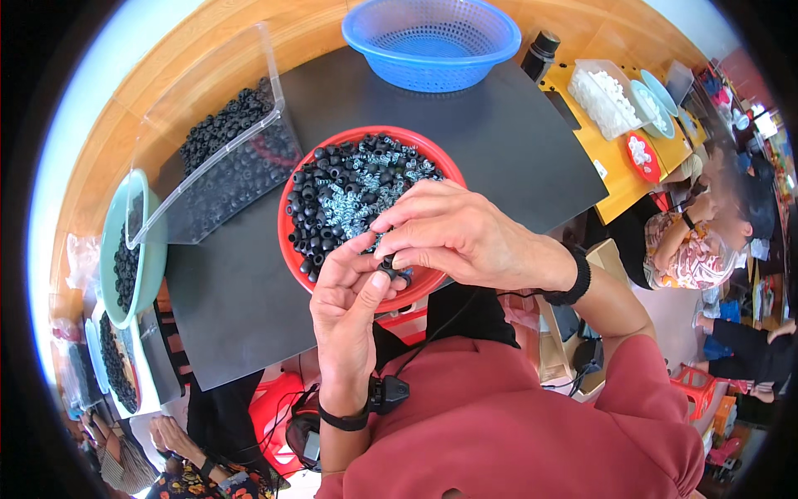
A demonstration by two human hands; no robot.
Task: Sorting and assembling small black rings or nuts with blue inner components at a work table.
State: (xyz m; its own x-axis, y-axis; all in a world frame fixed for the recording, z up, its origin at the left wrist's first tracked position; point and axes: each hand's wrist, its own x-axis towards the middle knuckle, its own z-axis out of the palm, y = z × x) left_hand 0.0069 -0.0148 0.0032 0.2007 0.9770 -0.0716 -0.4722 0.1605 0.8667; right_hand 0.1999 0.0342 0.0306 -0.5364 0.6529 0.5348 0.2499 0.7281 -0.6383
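Note:
A small black hollow plastic part [387,266] sits between the thumb and fingers of my left hand [342,303], its round opening facing up. From the right, my right hand [478,237] reaches over with thumb and fingertips pinched together at that part. Whatever those right fingertips hold is hidden. Both hands are above the near edge of a red bowl [283,229]. Inside the bowl, round black hollow plastic parts [312,193] lie mostly to the left, and small silvery coil springs [353,204] are heaped in the middle.
A clear bin [204,170] of black parts stands on the dark table [241,308], left of the bowl. Beyond it is a blue basket [432,62]. A green basin [150,266] is at far left. White pieces fill containers on a yellow table [594,150]. Other people sit nearby.

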